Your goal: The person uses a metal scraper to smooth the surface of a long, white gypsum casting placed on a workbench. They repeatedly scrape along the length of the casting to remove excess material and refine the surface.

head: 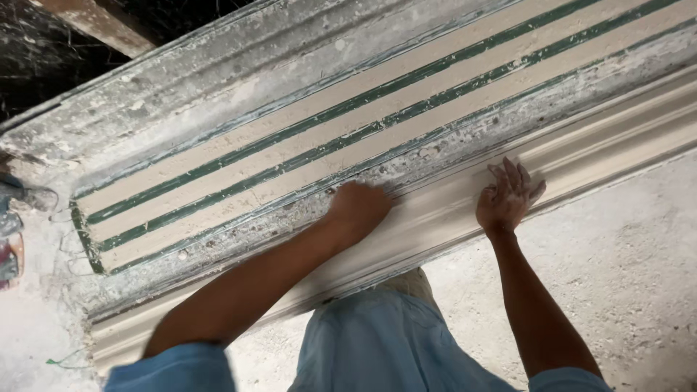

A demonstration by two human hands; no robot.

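Note:
A long moulded form (305, 138) runs from lower left to upper right, filled with pale plaster bands between green strips. Along its near side lies a cream moulded cornice piece (602, 138). My left hand (357, 210) rests on the rough grey ledge between the bands and the cornice, fingers curled under; nothing shows in it. My right hand (508, 196), dusted with plaster, lies flat on the cornice with fingers spread, holding nothing.
A dusty concrete floor (632, 276) lies to the right and below. My blue trousers (377, 341) and sleeves fill the bottom. Dark cobwebbed space and a wooden beam (94, 25) sit at the top left. Some objects (11, 225) lie at the left edge.

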